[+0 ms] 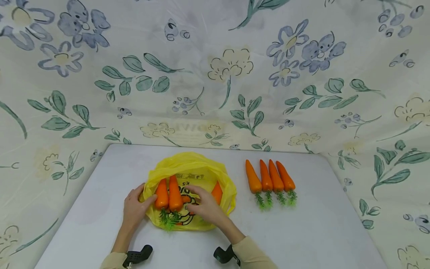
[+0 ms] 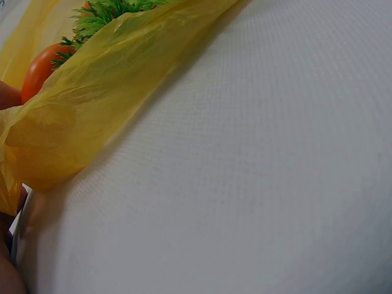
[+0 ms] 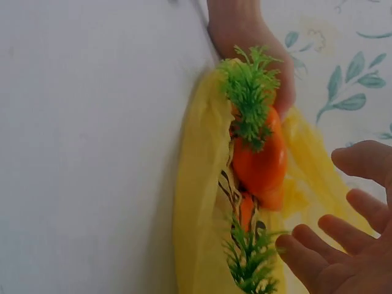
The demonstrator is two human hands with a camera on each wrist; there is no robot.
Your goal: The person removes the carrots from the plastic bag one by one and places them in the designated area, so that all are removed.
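A yellow plastic bag [image 1: 201, 164] lies with its mouth wide, and two orange carrots [image 1: 175, 194] with green tops rest side by side in its left part. Another carrot [image 1: 217, 192] shows at the bag's right side, behind the right hand. The left hand [image 1: 134, 207] grips the bag's left edge, its thumb by the nearest carrot. Over the bag, the right hand [image 1: 206, 207] has its fingers spread and holds nothing. In the right wrist view the right hand [image 3: 343, 239] is beside the carrots [image 3: 260, 159].
Four carrots [image 1: 265, 179] lie in a row on the white table [image 1: 315, 224], right of the bag, tips toward the back. A flower-patterned cloth [image 1: 201, 93] stands behind the table's back edge.
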